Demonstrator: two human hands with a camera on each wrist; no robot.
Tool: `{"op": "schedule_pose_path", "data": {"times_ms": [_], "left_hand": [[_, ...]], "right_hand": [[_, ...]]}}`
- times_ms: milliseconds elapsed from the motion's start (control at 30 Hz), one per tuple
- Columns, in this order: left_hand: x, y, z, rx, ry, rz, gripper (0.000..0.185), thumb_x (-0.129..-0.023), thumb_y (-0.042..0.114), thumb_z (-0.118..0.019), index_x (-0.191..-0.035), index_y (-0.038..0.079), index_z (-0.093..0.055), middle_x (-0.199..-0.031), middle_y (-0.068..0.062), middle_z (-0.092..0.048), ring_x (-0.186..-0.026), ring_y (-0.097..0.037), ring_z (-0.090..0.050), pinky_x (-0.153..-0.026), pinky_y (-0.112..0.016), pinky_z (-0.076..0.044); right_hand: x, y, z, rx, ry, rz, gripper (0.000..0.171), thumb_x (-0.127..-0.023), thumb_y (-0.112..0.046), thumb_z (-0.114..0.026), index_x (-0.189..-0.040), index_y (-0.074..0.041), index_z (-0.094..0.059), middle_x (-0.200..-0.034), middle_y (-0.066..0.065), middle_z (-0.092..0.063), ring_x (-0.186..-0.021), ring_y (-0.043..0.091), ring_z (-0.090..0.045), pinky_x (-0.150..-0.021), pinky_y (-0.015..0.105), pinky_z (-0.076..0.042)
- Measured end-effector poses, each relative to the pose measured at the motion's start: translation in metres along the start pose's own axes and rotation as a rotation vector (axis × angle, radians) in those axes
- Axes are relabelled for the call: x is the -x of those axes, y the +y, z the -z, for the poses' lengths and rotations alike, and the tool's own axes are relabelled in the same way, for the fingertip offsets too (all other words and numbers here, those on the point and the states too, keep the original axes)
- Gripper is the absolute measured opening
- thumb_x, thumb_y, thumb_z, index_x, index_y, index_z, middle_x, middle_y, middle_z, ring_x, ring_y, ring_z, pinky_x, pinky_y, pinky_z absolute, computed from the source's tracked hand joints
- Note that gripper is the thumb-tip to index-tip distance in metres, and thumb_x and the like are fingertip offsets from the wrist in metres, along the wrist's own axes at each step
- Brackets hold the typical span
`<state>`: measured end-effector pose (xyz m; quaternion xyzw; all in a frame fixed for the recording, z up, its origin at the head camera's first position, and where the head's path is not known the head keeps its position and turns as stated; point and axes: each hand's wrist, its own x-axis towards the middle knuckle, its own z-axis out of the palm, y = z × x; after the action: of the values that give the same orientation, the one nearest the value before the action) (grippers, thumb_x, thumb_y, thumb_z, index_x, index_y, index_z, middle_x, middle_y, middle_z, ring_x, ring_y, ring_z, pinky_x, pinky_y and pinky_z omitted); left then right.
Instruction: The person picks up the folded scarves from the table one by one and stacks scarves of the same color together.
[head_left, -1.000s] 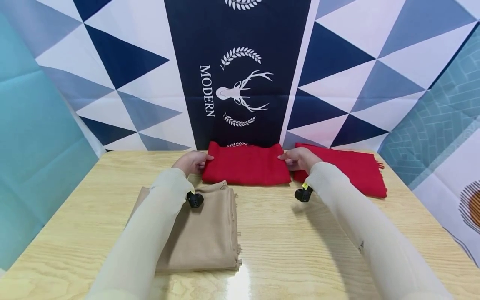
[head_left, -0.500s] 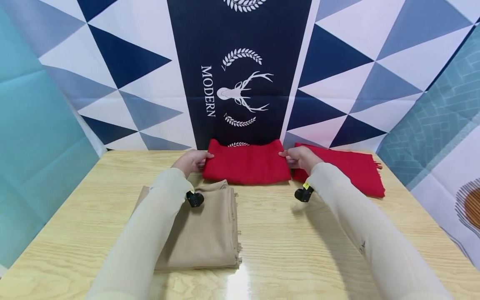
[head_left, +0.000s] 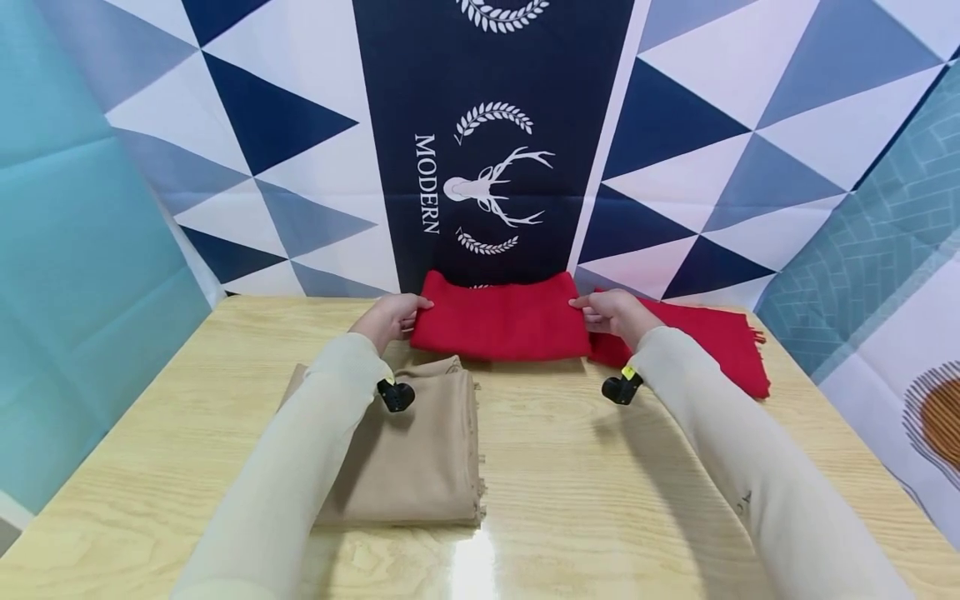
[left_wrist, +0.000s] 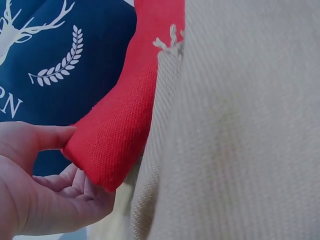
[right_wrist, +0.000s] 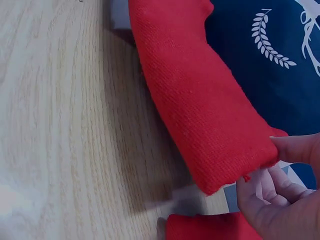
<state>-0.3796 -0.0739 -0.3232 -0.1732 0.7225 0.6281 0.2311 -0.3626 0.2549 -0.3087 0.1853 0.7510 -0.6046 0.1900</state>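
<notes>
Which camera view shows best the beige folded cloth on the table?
The head view: the beige folded cloth lies whole on the wooden table, partly under the left sleeve. The left wrist view shows only a close, cropped part of its weave. The right wrist view does not show it.

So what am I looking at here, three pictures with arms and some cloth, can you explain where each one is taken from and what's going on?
No machine here: a person works with two bare hands. The wide picture comes from a camera on their head, looking down at a wooden table. The two close-ups come from small cameras strapped to each wrist. The left hand and right hand each pinch one end of a folded red cloth near the table's far edge, thumb on top and fingers beneath. The wrist views show its ends raised off the table. A folded beige cloth lies nearer, on the left, and another red cloth lies on the right. Behind hangs a patterned backdrop.
</notes>
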Motion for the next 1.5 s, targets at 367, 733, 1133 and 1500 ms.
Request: {"op": "schedule_pose_path", "data": {"times_ms": [367,733,1133,1500], "left_hand": [[0.011,0.002,0.000,0.028,-0.022,-0.010,0.012,-0.095,0.019,-0.054,-0.087,0.011,-0.050,-0.050,0.006,-0.051,-0.051,-0.006,-0.049,-0.067,-0.023,-0.045],[0.018,0.004,-0.001,0.068,-0.042,-0.011,0.014,-0.095,0.020,-0.056,-0.104,0.009,-0.052,-0.057,0.004,-0.056,-0.056,-0.008,-0.052,-0.075,-0.026,-0.046],[0.031,-0.001,-0.001,0.090,-0.071,-0.023,0.013,-0.096,0.020,-0.054,-0.103,0.010,-0.050,-0.065,0.005,-0.059,-0.064,-0.008,-0.054,-0.075,-0.025,-0.045],[0.050,0.002,-0.003,0.126,-0.061,-0.077,0.017,-0.096,0.020,-0.054,-0.107,0.009,-0.050,-0.077,0.004,-0.058,-0.075,-0.010,-0.053,-0.081,-0.028,-0.044]], "right_hand": [[0.006,0.000,0.004,-0.065,-0.007,-0.017,0.066,-0.097,-0.015,-0.054,-0.151,-0.004,-0.019,-0.108,0.003,-0.048,-0.073,0.006,-0.059,-0.066,0.016,-0.056],[0.016,0.000,0.008,-0.145,-0.052,-0.010,0.068,-0.097,-0.016,-0.053,-0.153,-0.007,-0.016,-0.108,0.001,-0.048,-0.074,0.006,-0.060,-0.071,0.016,-0.056],[0.031,0.001,0.009,-0.162,-0.084,0.011,0.070,-0.098,-0.018,-0.051,-0.154,-0.008,-0.012,-0.108,0.001,-0.046,-0.069,0.004,-0.063,-0.069,0.015,-0.055],[0.047,-0.004,0.014,-0.132,-0.035,0.036,0.069,-0.096,-0.026,-0.056,-0.153,-0.009,-0.020,-0.106,-0.001,-0.047,-0.068,0.003,-0.063,-0.069,0.015,-0.055]]}}
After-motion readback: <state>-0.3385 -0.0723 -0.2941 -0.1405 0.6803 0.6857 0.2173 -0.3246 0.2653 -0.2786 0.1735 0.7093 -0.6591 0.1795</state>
